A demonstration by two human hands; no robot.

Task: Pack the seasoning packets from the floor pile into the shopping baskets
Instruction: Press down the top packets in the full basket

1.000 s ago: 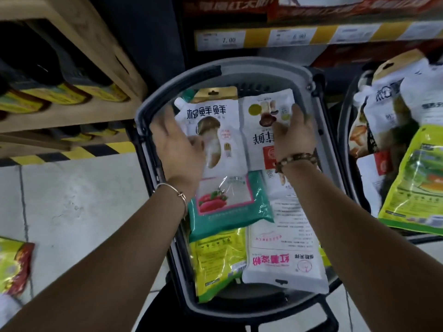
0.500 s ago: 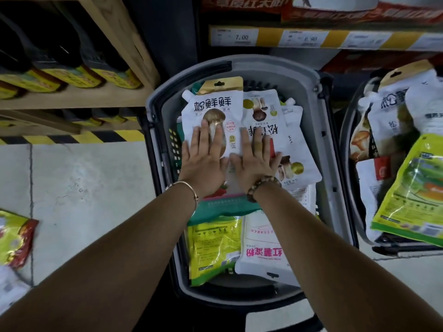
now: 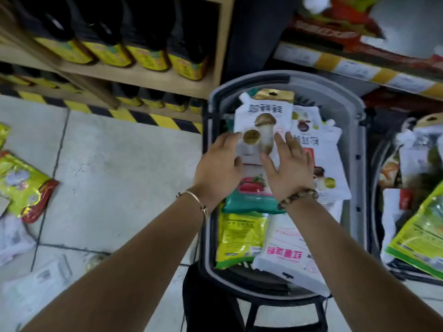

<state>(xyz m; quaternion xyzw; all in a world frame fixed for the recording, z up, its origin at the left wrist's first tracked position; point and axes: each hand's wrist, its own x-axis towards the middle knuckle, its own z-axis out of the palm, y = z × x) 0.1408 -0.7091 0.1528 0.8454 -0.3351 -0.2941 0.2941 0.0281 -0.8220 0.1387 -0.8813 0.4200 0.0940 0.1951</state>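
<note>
fingers [image 3: 230, 137] of both hands lie straight and loosely spread, holding nothing. the left hand [image 3: 219, 164] sits at the left edge of the top mushroom pouch [image 3: 263, 111], and the right hand [image 3: 291, 168] lies across its lower right corner. whether they press it or only hover above it cannot be told.

two baskets stand side by side on the floor. the grey basket [image 3: 347, 111] shows six packets, overlapping: the top mushroom pouch, a second mushroom pouch [image 3: 318, 144], a third [image 3: 333, 180] under that one, a teal packet [image 3: 249, 200], a yellow-green packet [image 3: 239, 236] and a white packet with pink letters [image 3: 287, 257]. the dark basket [image 3: 380, 164] to the right is full too, but its load is too blurred to count.

more packets lie on the pale tiled floor [image 3: 119, 176] at the left: one yellow and red packet [image 3: 24, 183] and some white ones [image 3: 36, 279], blurred.

beyond, a wooden shelf [image 3: 143, 75] carries four dark bottles [image 3: 148, 53] with yellow labels in its upper row, and a black-and-yellow stripe [image 3: 143, 118] runs along its foot.
</note>
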